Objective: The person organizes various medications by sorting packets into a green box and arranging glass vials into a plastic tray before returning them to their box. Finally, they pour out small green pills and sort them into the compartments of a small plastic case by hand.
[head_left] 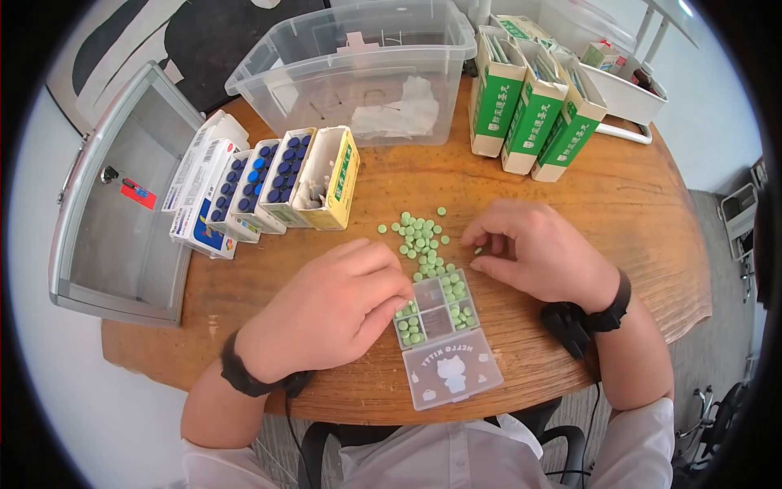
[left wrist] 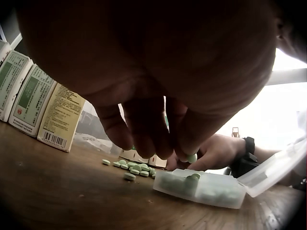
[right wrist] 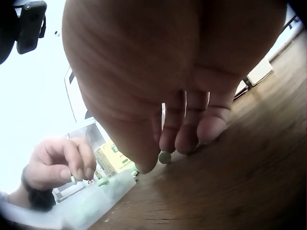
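Note:
A small pill box [head_left: 434,319] with clear compartments lies at the table's front, its Hello Kitty lid [head_left: 452,371] folded out toward the person. Green tablets sit in its side compartments; the two middle ones show bare bottoms. Over the box's left side, my left hand [head_left: 330,306] pinches a green tablet [left wrist: 192,158] between thumb and fingertip. My right hand [head_left: 542,251] is right of the box, fingers bent low over the wood, with a green tablet [right wrist: 164,157] at the thumb and fingertips. Loose green tablets [head_left: 419,236] lie heaped just behind the box.
Opened medicine cartons with blue-capped vials [head_left: 285,167] stand left, beside a yellow carton [head_left: 346,183] and a grey clear-fronted cabinet [head_left: 122,204]. A clear plastic bin [head_left: 326,98] is at the back. Green-and-white cartons [head_left: 533,114] and a white tray [head_left: 623,94] stand back right.

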The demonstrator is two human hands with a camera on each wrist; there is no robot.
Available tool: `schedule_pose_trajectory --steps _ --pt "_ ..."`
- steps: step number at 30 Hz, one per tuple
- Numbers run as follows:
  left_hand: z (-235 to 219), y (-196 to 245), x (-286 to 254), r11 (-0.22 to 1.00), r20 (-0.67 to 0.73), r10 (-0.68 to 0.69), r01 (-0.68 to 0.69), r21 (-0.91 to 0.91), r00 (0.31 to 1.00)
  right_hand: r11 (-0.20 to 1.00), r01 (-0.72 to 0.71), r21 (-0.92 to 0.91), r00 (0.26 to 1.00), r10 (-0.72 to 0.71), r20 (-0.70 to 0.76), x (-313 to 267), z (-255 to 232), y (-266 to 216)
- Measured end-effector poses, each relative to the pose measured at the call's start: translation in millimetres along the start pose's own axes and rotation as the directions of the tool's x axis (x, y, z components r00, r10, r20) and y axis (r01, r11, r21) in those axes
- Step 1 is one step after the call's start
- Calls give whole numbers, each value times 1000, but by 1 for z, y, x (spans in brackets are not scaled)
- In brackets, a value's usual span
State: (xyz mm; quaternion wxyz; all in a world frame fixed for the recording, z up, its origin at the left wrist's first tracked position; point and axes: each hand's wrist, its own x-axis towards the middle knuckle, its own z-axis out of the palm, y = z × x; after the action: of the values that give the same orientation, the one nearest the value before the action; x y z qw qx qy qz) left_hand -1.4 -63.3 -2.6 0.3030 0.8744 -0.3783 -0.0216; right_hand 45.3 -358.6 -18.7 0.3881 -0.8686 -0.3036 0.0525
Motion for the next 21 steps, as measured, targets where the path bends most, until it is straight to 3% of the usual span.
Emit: schedule_pose_trajectory --steps 6,8,9,11,15,16,17,18,20,21 --pt "-2 -6 -2 1000 -20 -23 23 19 1000 992 50 -113 999 -48 16 -1 1 11" --pt "-4 -4 -3 1000 8 1 0 -20 1000 994 -53 96 998 49 50 -2 -2 2" --pt "-4 -2 -3 998 32 26 -24 -57 999 994 -54 95 998 49 49 -3 -6 -5" --pt "-3 -1 -4 996 54 71 -68 -66 996 964 -81 253 952 0 305 -4 -11 -16" --pt "-3 -2 -5 994 43 83 -79 -74 996 957 -14 291 937 -89 338 -4 -3 -15" --pt "-2 -4 -4 994 44 83 -79 -75 996 973 43 225 967 -96 234 -3 -1 -12" --pt "1 -6 -2 998 -40 26 -28 -47 999 984 93 152 985 -113 129 -2 2 -8" --pt "3 -9 -1 999 -128 -29 26 -22 991 984 95 150 985 -115 129 -1 6 -2" --pt "1 -14 -1 1000 -90 -25 26 13 996 975 211 -65 977 -212 -6 -1 14 9" --pt "4 -17 -1 999 -69 -23 25 34 997 975 212 -65 977 -212 -6 -1 13 9"
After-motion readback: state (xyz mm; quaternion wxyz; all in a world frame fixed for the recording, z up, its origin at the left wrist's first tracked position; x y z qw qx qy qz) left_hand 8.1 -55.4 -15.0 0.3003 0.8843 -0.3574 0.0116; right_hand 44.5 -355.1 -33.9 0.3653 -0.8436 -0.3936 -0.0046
